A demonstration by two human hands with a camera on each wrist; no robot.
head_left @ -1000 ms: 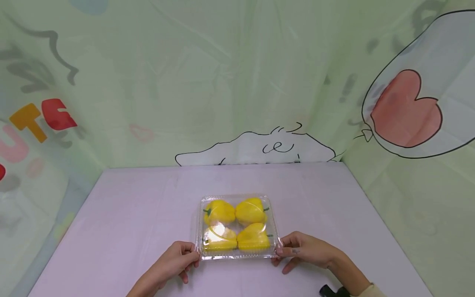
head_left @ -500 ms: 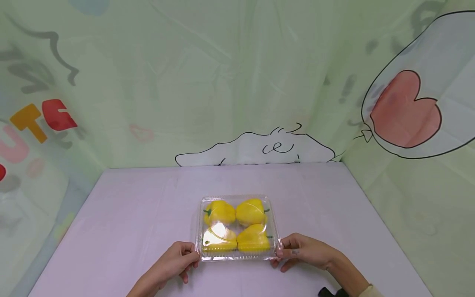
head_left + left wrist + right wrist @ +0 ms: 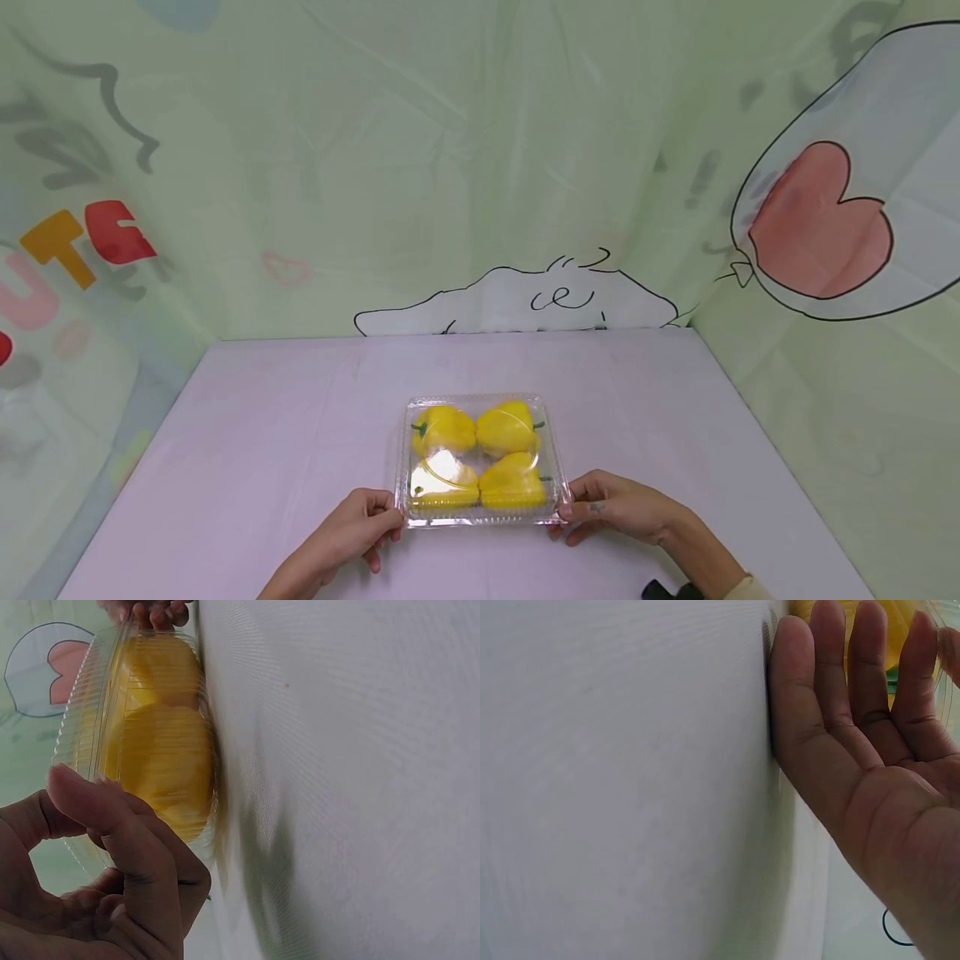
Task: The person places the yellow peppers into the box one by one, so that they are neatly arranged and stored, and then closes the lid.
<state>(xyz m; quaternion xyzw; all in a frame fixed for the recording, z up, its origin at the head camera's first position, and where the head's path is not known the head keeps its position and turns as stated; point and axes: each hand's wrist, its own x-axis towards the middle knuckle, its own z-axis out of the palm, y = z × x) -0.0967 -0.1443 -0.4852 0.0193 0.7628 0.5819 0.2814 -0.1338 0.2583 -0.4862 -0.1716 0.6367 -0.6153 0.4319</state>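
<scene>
A clear plastic clamshell box [image 3: 478, 521] sits on the table with its lid down. Inside lie several yellow bell peppers [image 3: 510, 429] with green stems, arranged in two rows. My left hand [image 3: 360, 527] pinches the rim at the near left corner between thumb and curled fingers; in the left wrist view the thumb [image 3: 79, 795] lies over the rim. At the near right corner my right hand [image 3: 626, 510] holds the rim between thumb and forefinger. The other fingers [image 3: 791, 682] of that hand extend low beside the box, close to the tabletop, in the right wrist view.
The box stands on a pale lilac table [image 3: 285, 417]. Green printed cloth walls [image 3: 420, 167] enclose it at the back and sides. A black object [image 3: 671, 590] shows below the right forearm at the bottom edge, its kind unclear.
The lower fingers of my right hand have drawn up slightly toward the box. The black object under the forearm has shifted a little left. My left hand and the box look almost unchanged.
</scene>
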